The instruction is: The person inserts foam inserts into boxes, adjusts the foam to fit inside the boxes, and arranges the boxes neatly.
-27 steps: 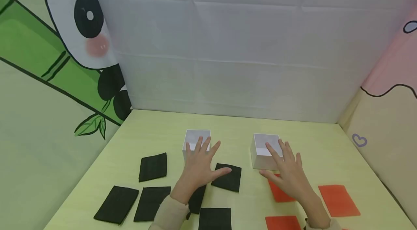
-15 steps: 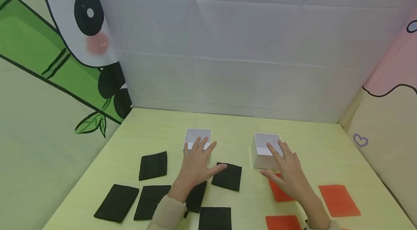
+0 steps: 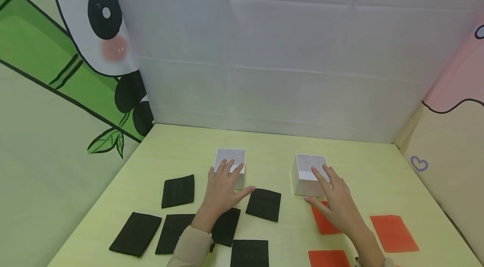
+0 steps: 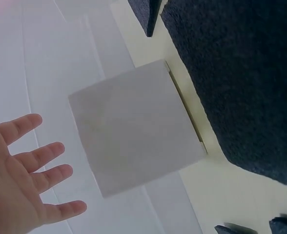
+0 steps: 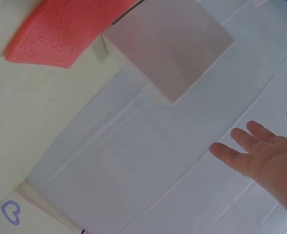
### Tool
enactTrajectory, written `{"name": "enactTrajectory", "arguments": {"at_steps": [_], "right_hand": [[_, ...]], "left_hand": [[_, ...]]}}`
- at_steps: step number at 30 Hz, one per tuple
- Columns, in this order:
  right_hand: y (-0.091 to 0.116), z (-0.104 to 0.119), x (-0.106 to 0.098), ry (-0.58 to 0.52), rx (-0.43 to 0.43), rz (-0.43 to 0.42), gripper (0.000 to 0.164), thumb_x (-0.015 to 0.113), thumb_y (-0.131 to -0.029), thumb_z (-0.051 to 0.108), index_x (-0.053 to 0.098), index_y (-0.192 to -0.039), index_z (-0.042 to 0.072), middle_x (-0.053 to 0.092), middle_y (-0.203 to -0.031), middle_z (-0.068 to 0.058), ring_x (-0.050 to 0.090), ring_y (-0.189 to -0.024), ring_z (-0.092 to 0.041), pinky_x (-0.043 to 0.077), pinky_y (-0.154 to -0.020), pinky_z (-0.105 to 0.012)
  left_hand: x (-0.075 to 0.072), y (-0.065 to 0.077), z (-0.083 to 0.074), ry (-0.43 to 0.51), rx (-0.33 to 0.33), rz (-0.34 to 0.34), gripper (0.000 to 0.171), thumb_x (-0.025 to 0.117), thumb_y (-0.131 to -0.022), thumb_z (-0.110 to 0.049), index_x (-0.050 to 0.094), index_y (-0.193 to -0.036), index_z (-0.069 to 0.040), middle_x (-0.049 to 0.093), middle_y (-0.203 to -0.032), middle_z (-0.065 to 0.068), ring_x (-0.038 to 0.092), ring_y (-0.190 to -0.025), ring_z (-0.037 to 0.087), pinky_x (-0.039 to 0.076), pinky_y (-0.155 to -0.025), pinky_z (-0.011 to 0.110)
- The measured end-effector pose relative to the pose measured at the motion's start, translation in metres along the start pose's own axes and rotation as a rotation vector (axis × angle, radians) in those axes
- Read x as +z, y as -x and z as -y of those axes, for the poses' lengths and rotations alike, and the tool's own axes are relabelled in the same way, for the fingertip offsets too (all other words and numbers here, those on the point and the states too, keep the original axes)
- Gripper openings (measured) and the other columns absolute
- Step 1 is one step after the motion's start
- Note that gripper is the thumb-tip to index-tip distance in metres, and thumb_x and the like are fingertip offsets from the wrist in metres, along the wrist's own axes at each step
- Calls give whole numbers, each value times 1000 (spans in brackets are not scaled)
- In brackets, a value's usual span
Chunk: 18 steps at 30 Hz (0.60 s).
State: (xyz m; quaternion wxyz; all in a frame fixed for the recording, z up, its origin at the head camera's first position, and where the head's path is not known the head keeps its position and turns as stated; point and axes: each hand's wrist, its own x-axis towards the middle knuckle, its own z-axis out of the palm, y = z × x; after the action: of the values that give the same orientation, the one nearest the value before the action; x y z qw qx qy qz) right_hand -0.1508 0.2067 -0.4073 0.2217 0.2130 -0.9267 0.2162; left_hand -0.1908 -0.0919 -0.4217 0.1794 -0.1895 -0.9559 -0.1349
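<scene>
My left hand (image 3: 222, 191) hovers with spread fingers before a white open-topped box (image 3: 240, 182), partly covering it in the head view. To the right, my right hand (image 3: 336, 202) is likewise spread before a second white box (image 3: 305, 188). Neither hand holds anything. In the left wrist view one box (image 4: 136, 129) stands apart from the hand's fingertips (image 4: 77, 207). The right wrist view has the other box (image 5: 173, 48), also apart from the right hand (image 5: 270, 156). Both boxes look empty where their insides show; their lower insides are hidden.
Several flat black squares, such as one (image 3: 263, 205) and another (image 3: 135, 234), lie around my left forearm. Flat red squares (image 3: 394, 233) lie around my right one. The pale yellow table (image 3: 272, 145) ends at a white back wall (image 3: 264, 61), with printed side panels.
My left hand has shifted a little to the left and nearer me, uncovering more of the left box. The right hand has hardly moved. Boxes and squares stay in place.
</scene>
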Motion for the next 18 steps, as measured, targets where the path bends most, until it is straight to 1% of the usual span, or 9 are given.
{"name": "enactTrajectory", "arguments": {"at_steps": [2,6,12,18], "right_hand": [[0,0,0,2,-2,-5,74,72,-73,29,37,-136,11,33,-133,-24,27,-121,-42,23,-89,-61],[1,0,0,3,1,-2,73,72,-74,29,38,-135,11,33,-133,-24,27,-121,-42,23,-90,-60],[2,1,0,-3,10,7,72,72,-74,28,38,-135,11,32,-133,-25,27,-120,-43,24,-90,-59],[3,2,-1,-48,12,13,71,72,-74,25,38,-135,10,32,-134,-24,28,-120,-43,25,-88,-61]], "left_hand": [[0,0,2,-4,-4,-15,69,52,-78,-60,51,-126,-12,45,-129,15,33,-123,35,25,-90,62],[-1,0,7,-10,-15,-29,66,54,-78,-57,52,-125,-11,45,-127,16,34,-121,35,27,-89,61],[-1,2,12,-4,-46,-26,62,55,-80,-53,52,-125,-10,46,-127,17,35,-121,35,27,-88,61],[3,3,19,-12,-62,-21,60,57,-81,-50,53,-124,-9,45,-127,18,36,-120,37,29,-87,61]]}}
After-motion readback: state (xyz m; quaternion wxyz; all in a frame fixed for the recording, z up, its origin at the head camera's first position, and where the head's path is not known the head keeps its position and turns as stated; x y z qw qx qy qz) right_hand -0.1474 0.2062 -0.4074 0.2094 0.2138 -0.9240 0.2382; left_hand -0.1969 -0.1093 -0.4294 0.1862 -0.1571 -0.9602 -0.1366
